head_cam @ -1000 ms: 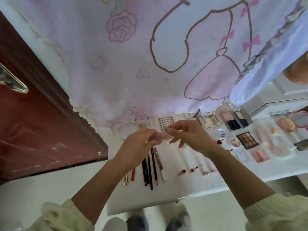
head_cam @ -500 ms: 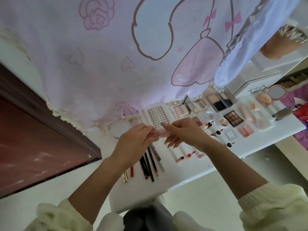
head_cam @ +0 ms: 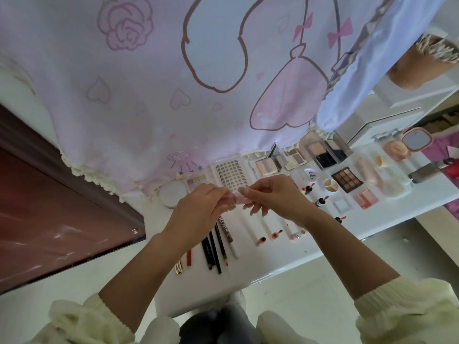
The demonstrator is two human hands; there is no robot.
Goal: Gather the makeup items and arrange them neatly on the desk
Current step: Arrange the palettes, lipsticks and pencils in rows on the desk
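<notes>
cuffs (head_cam: 407, 311): cream knit, seen closest to the camera, well nearer than the lash tray (head_cam: 231, 175).
desk (head_cam: 250, 266): white; the lash tray is laid toward its far edge.
pencils (head_cam: 213, 252): dark and red, laid side by side, nearer than the lash tray and slightly to its left.
lip tubes (head_cam: 260, 232): pale, with pink and red ends, laid in a row nearer than the lash tray and slightly to its right.
left hand (head_cam: 198, 211): held just in front of the lash tray, fingertips pinched on one end of the pink tube (head_cam: 236, 197).
right hand (head_cam: 275, 197): thumb and forefinger pinched on the other end; the remaining fingers are loosely curled.
pink tube: held between both hands, at the lash tray's near edge.
round compact (head_cam: 172, 194): set just left of the lash tray.
open palettes (head_cam: 267, 166): set just right of the lash tray.
nine-pan palette (head_cam: 346, 180): dark, set well right of the lash tray.
cloth (head_cam: 173, 95): pink, printed, hung beyond the lash tray.
</notes>
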